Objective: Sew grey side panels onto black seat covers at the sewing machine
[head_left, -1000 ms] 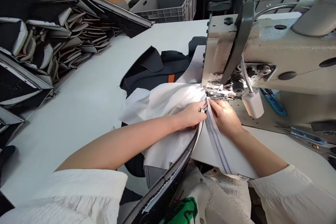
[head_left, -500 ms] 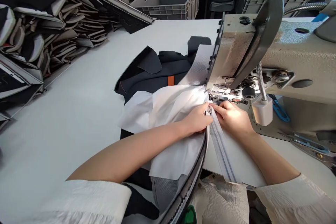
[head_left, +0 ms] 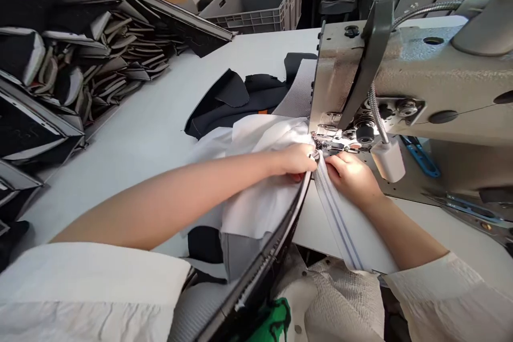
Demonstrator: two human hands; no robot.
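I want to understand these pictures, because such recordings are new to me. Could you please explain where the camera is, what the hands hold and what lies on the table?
A camera on the person's head looks forward and down at two bare hands; there is no robot. At the sewing machine, the left hand pinches the dark-edged piece near the needle area. The right hand is beside the striped white tape; whether it grips it is hard to tell. On the white table lie white cloth and dark fabric, with piled dark pieces at the picture's left.
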